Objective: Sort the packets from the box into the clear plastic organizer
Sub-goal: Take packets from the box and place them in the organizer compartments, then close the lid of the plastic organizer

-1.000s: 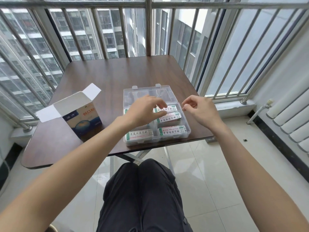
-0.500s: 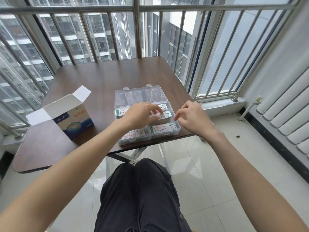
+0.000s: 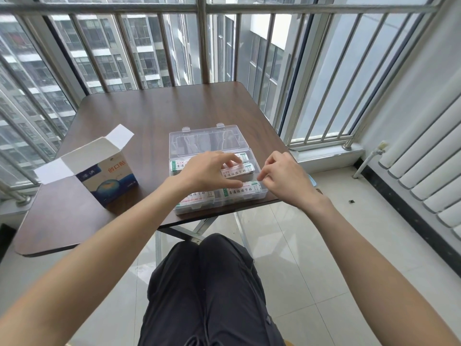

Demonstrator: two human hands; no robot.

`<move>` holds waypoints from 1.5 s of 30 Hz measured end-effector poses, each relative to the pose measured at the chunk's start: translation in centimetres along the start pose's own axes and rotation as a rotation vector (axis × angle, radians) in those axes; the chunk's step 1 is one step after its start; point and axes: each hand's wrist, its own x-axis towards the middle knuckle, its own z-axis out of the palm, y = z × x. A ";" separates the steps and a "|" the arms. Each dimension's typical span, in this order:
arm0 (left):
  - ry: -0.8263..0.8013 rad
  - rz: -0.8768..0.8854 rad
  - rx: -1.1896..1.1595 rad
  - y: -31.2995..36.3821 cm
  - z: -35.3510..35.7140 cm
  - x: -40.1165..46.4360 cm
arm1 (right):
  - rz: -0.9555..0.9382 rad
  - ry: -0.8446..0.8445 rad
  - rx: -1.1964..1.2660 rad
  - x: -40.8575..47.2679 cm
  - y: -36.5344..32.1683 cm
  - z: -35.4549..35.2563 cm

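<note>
The clear plastic organizer [image 3: 185, 146] lies open at the table's near edge, its lid folded back. White packets with green print [image 3: 245, 192] fill its front compartments. My left hand [image 3: 207, 172] reaches over the middle row, where its fingers and thumb curl round a stack of packets [image 3: 238, 173] that sits slightly raised. From the right, my right hand [image 3: 285, 177] comes in with loosely curled fingers, and its thumb tip touches that stack's right end. The blue and white packet box [image 3: 112, 182] stands to the left with its flaps open.
The brown table [image 3: 149, 113] stands against a metal balcony railing [image 3: 204, 41]. The organizer sits close to the table's front right edge. My dark trousers [image 3: 207, 290] are below the table. A white radiator [image 3: 429, 171] lines the right wall.
My right hand has moved left until it meets the stack's end. My left hand stays over the middle row of packets. The view has shifted slightly.
</note>
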 end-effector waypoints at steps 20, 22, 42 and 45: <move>0.474 -0.186 -0.095 -5.3 -2.4 -1.4 | 0.323 -0.093 0.777 8.8 1.7 -0.3; 0.452 -0.355 -0.113 -7.8 -2.6 -1.4 | 0.348 -0.168 0.764 10.5 1.0 0.3; 0.514 -0.517 -0.681 -9.2 -3.9 -1.8 | 0.305 -0.022 0.894 11.1 -0.3 -0.7; 0.531 -0.459 -0.728 -8.3 -4.3 -3.5 | 0.238 0.008 0.919 8.8 -0.7 -2.1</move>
